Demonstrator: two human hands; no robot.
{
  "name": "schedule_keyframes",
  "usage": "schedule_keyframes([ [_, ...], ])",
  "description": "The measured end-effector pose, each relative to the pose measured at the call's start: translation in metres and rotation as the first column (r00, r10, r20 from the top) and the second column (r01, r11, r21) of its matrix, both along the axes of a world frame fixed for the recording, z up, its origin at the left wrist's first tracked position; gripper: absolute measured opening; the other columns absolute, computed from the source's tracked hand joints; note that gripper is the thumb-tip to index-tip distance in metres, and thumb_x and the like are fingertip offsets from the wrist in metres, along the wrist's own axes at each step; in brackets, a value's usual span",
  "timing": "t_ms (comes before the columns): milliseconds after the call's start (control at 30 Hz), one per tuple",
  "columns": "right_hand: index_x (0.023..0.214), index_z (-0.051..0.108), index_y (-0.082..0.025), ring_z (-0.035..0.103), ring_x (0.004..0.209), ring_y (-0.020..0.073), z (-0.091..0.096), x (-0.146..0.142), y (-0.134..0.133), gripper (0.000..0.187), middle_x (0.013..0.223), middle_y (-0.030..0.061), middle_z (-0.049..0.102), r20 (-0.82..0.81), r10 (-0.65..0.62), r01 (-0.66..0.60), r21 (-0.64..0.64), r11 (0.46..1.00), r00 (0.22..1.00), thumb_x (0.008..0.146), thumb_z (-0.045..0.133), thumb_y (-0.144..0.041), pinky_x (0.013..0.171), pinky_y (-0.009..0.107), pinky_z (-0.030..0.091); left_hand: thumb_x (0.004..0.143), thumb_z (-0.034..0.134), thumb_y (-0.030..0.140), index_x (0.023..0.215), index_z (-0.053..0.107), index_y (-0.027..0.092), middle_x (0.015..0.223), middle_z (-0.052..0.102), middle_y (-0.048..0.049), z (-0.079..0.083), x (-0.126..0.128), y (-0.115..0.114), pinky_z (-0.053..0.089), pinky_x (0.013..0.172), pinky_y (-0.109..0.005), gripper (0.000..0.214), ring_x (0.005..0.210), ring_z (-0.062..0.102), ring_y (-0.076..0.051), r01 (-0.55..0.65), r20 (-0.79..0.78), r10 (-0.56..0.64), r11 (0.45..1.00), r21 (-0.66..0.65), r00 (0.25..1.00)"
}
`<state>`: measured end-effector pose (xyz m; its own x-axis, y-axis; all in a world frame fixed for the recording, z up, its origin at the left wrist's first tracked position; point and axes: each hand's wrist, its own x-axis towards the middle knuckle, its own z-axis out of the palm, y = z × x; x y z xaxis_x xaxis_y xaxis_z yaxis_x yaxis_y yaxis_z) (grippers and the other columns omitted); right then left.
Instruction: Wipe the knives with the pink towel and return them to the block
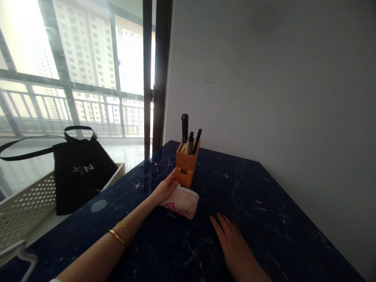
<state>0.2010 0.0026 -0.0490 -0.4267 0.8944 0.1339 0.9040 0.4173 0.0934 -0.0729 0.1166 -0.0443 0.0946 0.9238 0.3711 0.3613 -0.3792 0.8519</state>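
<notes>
A wooden knife block (186,169) stands upright on the dark blue marbled table (235,188), with several black-handled tools in its top slots. The handle at the back left (185,127) rises highest. My left hand (167,188) is closed at the block's lower left side, thumb toward the front face and fingertips partly hidden behind the edge. Just below that hand, against the block's foot, lies a folded whitish cloth (184,200) with a red print and red stitching. My right hand (230,239) is over the table to the right of the cloth, fingers stretched out, holding nothing.
Left of the table, a black bag (85,176) with long straps stands in a pale perforated basket (32,203). A round light patch (99,205) marks the table's left side. Behind are a grey wall (264,86) and a dark-framed glass door (148,78).
</notes>
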Motion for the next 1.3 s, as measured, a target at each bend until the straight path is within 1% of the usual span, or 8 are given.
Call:
schedule_keyframes([
  [200, 0.131, 0.034, -0.022, 0.035, 0.121, 0.0228, -0.002, 0.001, 0.000, 0.067, 0.134, 0.0094, 0.038, 0.020, 0.011, -0.012, 0.028, 1.000, 1.000, 0.069, 0.030, 0.003, 0.096, 0.040, 0.035, 0.081, 0.044, 0.033, 0.136, 0.018, 0.028, 0.117, 0.056, 0.0001, -0.004, 0.030, -0.003, 0.040, 0.089, -0.032, 0.061, 0.103, 0.054, -0.019, -0.067, -0.046, 0.066, 0.998, -0.014, 0.997],
  [433, 0.130, 0.036, -0.018, 0.035, 0.122, 0.0236, 0.012, -0.003, -0.005, 0.058, 0.134, 0.0092, 0.037, 0.076, -0.004, 0.005, -0.017, 1.000, 0.997, 0.075, 0.028, -0.003, 0.096, 0.045, 0.034, 0.081, 0.045, 0.029, 0.135, 0.020, 0.029, 0.114, 0.058, 0.0001, -0.001, 0.060, -0.006, 0.040, 0.088, -0.032, 0.060, 0.103, 0.055, -0.019, -0.113, -0.067, 0.112, 0.993, -0.025, 0.991],
  [567, 0.127, 0.039, -0.009, 0.034, 0.122, 0.0250, 0.023, 0.000, -0.008, 0.054, 0.132, 0.0133, 0.038, 0.159, -0.110, 0.104, 0.041, 0.994, 0.981, 0.075, 0.026, -0.001, 0.098, 0.048, 0.028, 0.081, 0.044, 0.028, 0.135, 0.021, 0.029, 0.112, 0.059, -0.0001, 0.001, 0.075, -0.009, 0.040, 0.087, -0.030, 0.059, 0.101, 0.055, -0.018, -0.119, -0.067, 0.117, 0.993, -0.025, 0.991],
  [700, 0.127, 0.038, -0.004, 0.038, 0.119, 0.0268, 0.034, 0.007, -0.010, 0.054, 0.129, 0.0179, 0.041, 0.252, -0.275, 0.249, 0.133, 0.959, 0.928, 0.074, 0.027, 0.003, 0.093, 0.045, 0.033, 0.082, 0.043, 0.027, 0.136, 0.019, 0.029, 0.115, 0.058, -0.0010, 0.003, 0.088, -0.013, 0.039, 0.087, -0.030, 0.059, 0.103, 0.054, -0.019, -0.139, -0.081, 0.138, 0.990, -0.002, 0.987],
  [833, 0.106, 0.058, -0.009, 0.051, 0.105, 0.0292, 0.052, -0.003, -0.024, 0.042, 0.110, 0.0195, 0.058, 0.236, -0.344, 0.304, 0.191, 0.933, 0.909, 0.076, 0.030, 0.001, 0.081, 0.044, 0.039, 0.082, 0.043, 0.027, 0.136, 0.018, 0.030, 0.122, 0.053, -0.0014, 0.006, 0.103, -0.017, 0.038, 0.087, -0.030, 0.060, 0.105, 0.053, -0.020, -0.173, -0.114, 0.170, 0.985, -0.013, 0.979],
  [900, 0.087, 0.064, -0.013, 0.061, 0.082, 0.0260, 0.061, -0.013, -0.033, 0.037, 0.086, 0.0153, 0.066, 0.200, -0.319, 0.303, 0.109, 0.947, 0.926, 0.077, 0.031, 0.000, 0.070, 0.039, 0.042, 0.082, 0.043, 0.026, 0.136, 0.017, 0.030, 0.123, 0.052, -0.0013, 0.007, 0.110, -0.018, 0.038, 0.087, -0.030, 0.059, 0.104, 0.053, -0.020, -0.174, -0.126, 0.170, 0.985, -0.021, 0.977],
  [1000, 0.082, 0.064, -0.014, 0.064, 0.067, 0.0236, 0.065, -0.025, -0.043, 0.031, 0.069, 0.0115, 0.067, 0.153, -0.292, 0.299, -0.023, 0.954, 0.944, 0.078, 0.035, -0.004, 0.062, 0.035, 0.042, 0.082, 0.042, 0.025, 0.136, 0.016, 0.030, 0.123, 0.052, -0.0009, 0.008, 0.120, -0.020, 0.038, 0.087, -0.028, 0.060, 0.104, 0.053, -0.019, -0.166, -0.129, 0.161, 0.986, -0.030, 0.978],
  [1300, 0.079, 0.063, -0.013, 0.065, 0.067, 0.0230, 0.049, -0.037, -0.045, 0.022, 0.067, 0.0109, 0.067, 0.088, -0.201, 0.212, -0.142, 0.967, 0.976, 0.073, 0.043, -0.006, 0.061, 0.029, 0.039, 0.083, 0.041, 0.025, 0.136, 0.012, 0.032, 0.128, 0.046, 0.0014, 0.012, 0.149, -0.029, 0.038, 0.087, -0.026, 0.061, 0.107, 0.051, -0.018, -0.161, -0.129, 0.157, 0.987, -0.027, 0.979],
])
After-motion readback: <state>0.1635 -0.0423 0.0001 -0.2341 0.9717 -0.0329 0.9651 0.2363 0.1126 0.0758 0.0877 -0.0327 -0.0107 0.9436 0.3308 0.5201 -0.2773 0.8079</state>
